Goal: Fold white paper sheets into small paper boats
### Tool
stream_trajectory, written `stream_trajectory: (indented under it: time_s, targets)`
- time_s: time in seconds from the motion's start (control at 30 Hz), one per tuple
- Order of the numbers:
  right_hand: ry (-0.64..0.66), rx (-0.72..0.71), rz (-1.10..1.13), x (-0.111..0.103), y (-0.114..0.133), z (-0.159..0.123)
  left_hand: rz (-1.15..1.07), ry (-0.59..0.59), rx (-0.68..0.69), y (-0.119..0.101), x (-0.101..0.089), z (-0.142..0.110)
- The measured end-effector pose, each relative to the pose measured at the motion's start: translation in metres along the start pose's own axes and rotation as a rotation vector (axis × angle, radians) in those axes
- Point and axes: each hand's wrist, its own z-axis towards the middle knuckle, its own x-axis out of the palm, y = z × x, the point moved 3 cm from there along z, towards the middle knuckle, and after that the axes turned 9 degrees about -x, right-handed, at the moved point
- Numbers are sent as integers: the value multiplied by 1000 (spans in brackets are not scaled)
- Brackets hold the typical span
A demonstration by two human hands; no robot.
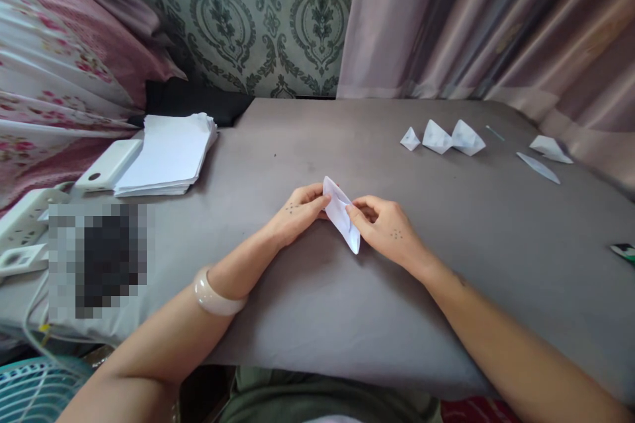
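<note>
Both hands are pinching a folded white paper piece (341,213) at the middle of the grey tabletop (307,317): the left hand (295,211) is gripping its upper end, the right hand (384,228) its long edge. Three seemingly finished paper folds (441,137) are lying well apart at the far right, and a paper stack (166,155) is sitting far left.

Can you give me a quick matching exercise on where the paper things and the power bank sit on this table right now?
Things:
1. folded paper piece
2. stack of white sheets
3. three finished paper folds
4. white power bank

Places:
A. far right part of the grey table
B. far left, next to the power bank
C. between the left hand and right hand
D. left edge, beside the sheet stack

Pairs: 1-C, 2-B, 3-A, 4-D
</note>
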Motion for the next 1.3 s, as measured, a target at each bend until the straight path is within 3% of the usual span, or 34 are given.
stream_trajectory:
  time_s: [0.13,0.27,0.53,0.73,0.8,1.07,1.3]
  targets:
    - [-90,-86,-303,7,0,-3,214,-107,53,4,3,0]
    - [-51,-131,-480,16,0,-3,343,-210,81,10,3,0]
    - [-31,-48,-431,17,6,-1,654,-322,71,2,6,0]
    - [195,9,47,11,1,-2,770,-351,15,0,1,1]
    - [192,41,99,9,-3,-1,784,-334,16,1,1,1]
    - [4,49,-9,9,-9,4,851,-227,40,-3,12,-3]
    - [7,62,-237,11,1,7,1027,-279,12,2,11,1]
